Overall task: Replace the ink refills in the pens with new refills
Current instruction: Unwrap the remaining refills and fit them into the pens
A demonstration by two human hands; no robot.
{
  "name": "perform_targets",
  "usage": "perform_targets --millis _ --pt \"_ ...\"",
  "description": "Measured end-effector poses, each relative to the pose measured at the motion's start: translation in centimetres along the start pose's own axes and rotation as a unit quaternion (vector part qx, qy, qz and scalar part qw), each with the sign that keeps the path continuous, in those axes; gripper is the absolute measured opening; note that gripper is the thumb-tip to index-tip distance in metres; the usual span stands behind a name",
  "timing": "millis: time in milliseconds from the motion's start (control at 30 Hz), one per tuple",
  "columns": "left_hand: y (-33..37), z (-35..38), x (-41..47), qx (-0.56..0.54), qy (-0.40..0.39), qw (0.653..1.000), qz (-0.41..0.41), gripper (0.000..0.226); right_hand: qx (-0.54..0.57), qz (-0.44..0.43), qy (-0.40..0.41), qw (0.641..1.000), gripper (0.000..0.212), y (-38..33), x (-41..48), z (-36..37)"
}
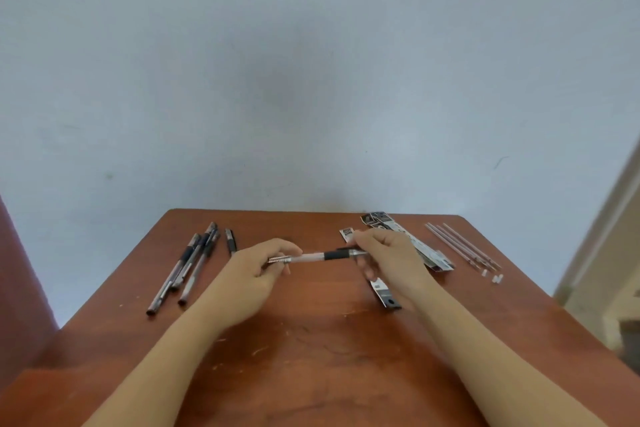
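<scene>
A clear pen [311, 256] with a black rubber grip is held level above the wooden table [311, 357], between both hands. My left hand [256, 270] grips its rear end. My right hand [388, 253] pinches its tip end, past the black grip. Several pens [187, 263] lie in a loose bundle at the far left of the table, and a dark pen cap [231, 241] lies beside them. Three thin refills [464, 246] lie side by side at the far right, with small white end caps [493, 277] near their front ends.
Torn black and white refill packaging [429, 253] lies behind my right hand, and another piece [386, 295] lies under my right wrist. The table stands against a pale blue wall [311, 80]. A red-brown surface [20, 288] shows at the left edge.
</scene>
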State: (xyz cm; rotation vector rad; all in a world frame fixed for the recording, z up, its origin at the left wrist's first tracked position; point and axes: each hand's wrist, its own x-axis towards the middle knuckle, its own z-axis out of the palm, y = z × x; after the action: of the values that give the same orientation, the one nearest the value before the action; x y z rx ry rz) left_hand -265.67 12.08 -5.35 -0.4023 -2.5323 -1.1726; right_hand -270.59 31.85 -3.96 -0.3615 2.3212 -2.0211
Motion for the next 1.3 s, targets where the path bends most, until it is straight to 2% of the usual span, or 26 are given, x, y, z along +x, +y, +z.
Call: perform_targets --millis 100,200,267,500,633,833,967,1067,1167,1300 --pt "-0.2 0.7 0.0 0.154 0.033 0.987 0.043 0.022 -0.019 -0.018 -0.002 1.0 0.027 0.2 -0.7 0.5" --pt "0.3 1.8 0.0 0.311 0.039 0.939 0.143 0.031 0.023 -0.042 -0.01 0.999 0.024 -0.2 -1.3 0.8" --pt "0.8 3.0 -0.1 0.307 0.039 0.937 0.164 0.032 0.036 -0.058 -0.018 0.998 0.023 -0.3 -1.7 0.9" --pt "1.4 3.6 -0.3 0.219 0.043 0.97 0.096 0.038 0.052 -0.042 0.009 0.998 0.018 0.0 -1.3 0.5" --pt "1.5 3.7 0.0 0.238 0.028 0.967 0.086 0.027 0.055 -0.033 0.017 0.998 0.022 0.4 -1.2 0.7" --pt "1.9 3.5 0.2 0.26 0.005 0.964 0.06 0.03 0.055 -0.02 0.032 0.998 0.023 0.5 -1.0 0.7" --pt "2.0 3.9 1.0 0.355 0.051 0.926 0.117 0.025 0.107 -0.006 0.055 0.993 0.024 0.2 -0.6 0.2" --pt "2.2 4.1 1.5 0.362 0.069 0.919 0.142 0.016 0.13 -0.015 0.064 0.989 0.026 0.2 -0.3 -0.3" --pt "2.6 4.4 1.5 0.345 0.07 0.927 0.13 0.022 0.138 -0.022 0.07 0.988 0.022 0.2 -0.1 -0.4" --pt "3.3 4.1 1.6 0.347 0.024 0.934 0.076 0.037 0.143 -0.03 0.079 0.986 0.022 0.3 0.1 -0.4"
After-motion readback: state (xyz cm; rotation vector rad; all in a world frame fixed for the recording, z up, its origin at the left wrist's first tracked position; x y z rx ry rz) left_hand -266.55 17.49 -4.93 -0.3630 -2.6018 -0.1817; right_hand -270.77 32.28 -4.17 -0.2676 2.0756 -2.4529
